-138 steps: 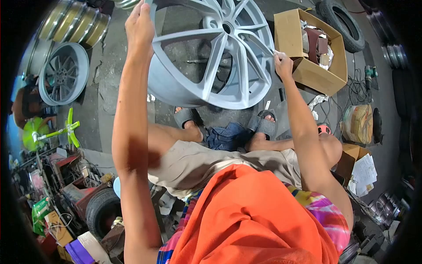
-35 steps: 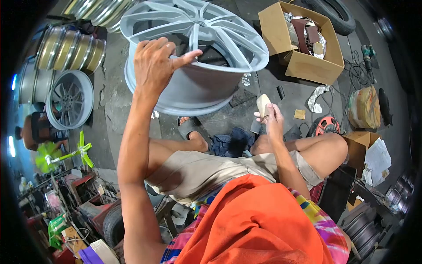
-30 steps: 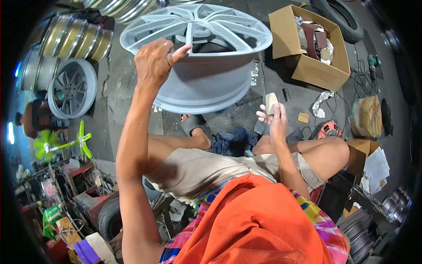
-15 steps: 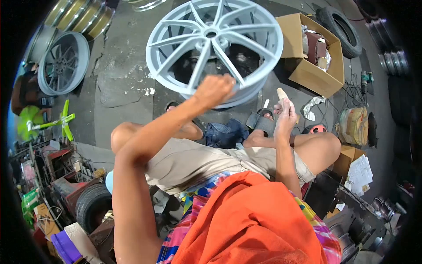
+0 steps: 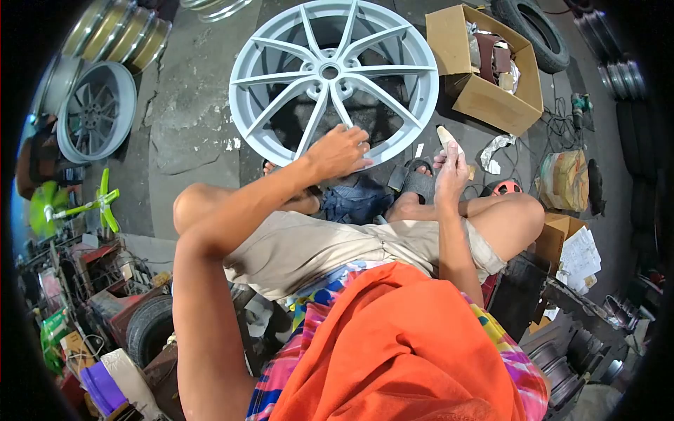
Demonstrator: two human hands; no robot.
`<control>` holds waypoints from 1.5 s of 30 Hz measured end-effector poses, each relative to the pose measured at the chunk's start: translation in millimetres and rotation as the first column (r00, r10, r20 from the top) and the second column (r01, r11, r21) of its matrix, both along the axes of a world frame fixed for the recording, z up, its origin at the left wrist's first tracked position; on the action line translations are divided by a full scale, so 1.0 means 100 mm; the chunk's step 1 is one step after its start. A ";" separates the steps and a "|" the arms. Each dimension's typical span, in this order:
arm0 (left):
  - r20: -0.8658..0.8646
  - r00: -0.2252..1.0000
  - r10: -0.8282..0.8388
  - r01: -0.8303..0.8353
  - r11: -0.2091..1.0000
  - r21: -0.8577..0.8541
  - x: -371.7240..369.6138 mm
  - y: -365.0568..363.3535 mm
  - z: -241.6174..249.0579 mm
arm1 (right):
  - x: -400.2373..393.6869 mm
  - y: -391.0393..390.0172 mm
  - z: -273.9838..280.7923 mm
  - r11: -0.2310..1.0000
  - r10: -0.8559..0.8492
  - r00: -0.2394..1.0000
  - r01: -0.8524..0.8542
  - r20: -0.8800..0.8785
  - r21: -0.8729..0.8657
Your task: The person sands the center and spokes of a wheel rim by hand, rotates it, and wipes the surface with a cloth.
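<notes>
A light grey alloy wheel (image 5: 295,88) with several thin spokes lies in front of me, its face toward me. My left hand (image 5: 340,151) is at its near edge, fingers curled over the rim by the end of a spoke; the fingertips are partly hidden. On the right, above my knee, my right hand (image 5: 451,174) pinches a small beige piece (image 5: 445,138) with a pointed dark tip, which looks like a folded or rolled pad. This hand is apart from the wheel, and its fingertips look dusty.
An open cardboard box (image 5: 498,109) of scraps and a tyre (image 5: 540,35) stand at the right back. Cables and a green power tool (image 5: 580,105) lie farther right. More wheels (image 5: 98,109), a green fan (image 5: 105,200) and clutter line the left side.
The wheel has tipped to face me more squarely, and its spokes sit differently. My left hand has come down onto the near rim. My right hand still holds the beige piece.
</notes>
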State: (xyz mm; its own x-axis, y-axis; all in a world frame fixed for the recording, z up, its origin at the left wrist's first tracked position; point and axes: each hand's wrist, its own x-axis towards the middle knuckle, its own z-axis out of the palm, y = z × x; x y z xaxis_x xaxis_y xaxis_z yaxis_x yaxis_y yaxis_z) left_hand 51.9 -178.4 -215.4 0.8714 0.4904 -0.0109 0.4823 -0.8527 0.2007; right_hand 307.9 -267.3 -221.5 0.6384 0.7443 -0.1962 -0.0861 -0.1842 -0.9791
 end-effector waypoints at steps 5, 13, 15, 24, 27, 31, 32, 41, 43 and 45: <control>0.004 0.997 0.078 -0.076 0.968 0.239 -0.15 0.48 -0.02 | -0.01 -0.03 -0.09 0.995 0.068 0.998 -0.068 0.009 -0.073; -0.048 0.987 -0.154 0.159 0.981 0.113 0.16 -0.04 -0.12 | -0.15 0.01 -0.02 0.978 0.202 0.978 -0.199 0.045 -0.056; -0.033 0.992 -0.120 0.124 0.979 0.162 0.06 0.07 -0.12 | -0.20 -0.01 -0.04 0.972 0.227 0.972 -0.222 0.062 -0.076; -0.137 0.804 0.579 -0.550 0.811 0.201 -0.91 1.07 0.22 | -0.35 0.06 0.20 0.883 0.394 0.647 -0.463 0.653 -0.075; -0.530 0.657 0.536 -0.665 0.743 -0.073 -1.03 1.08 0.16 | -0.21 0.09 0.08 0.863 0.438 0.415 -0.441 0.797 -0.245; -0.404 0.715 0.570 -0.608 0.793 0.041 -1.03 1.04 -0.02 | -0.41 -0.05 -0.20 0.795 0.421 0.100 -0.518 0.901 -0.315; -0.369 0.708 0.602 -0.639 0.769 0.028 -1.03 1.10 -0.09 | -0.50 -0.12 -0.25 0.740 0.428 -0.008 -0.571 0.904 -0.355; 0.048 0.761 0.647 -0.647 0.762 -0.010 -0.96 1.40 -0.44 | -0.15 0.27 -0.08 0.678 0.539 -0.222 -0.459 0.813 -0.575; 0.138 0.669 0.731 -0.702 0.681 -0.208 -0.97 1.41 -0.50 | -0.39 0.05 -0.24 0.570 0.492 -0.154 -0.687 0.857 -0.451; 0.095 0.575 0.813 -0.714 0.555 -0.428 -1.10 1.43 -0.50 | -0.44 -0.02 -0.08 0.549 0.535 -0.191 -0.662 0.823 -0.510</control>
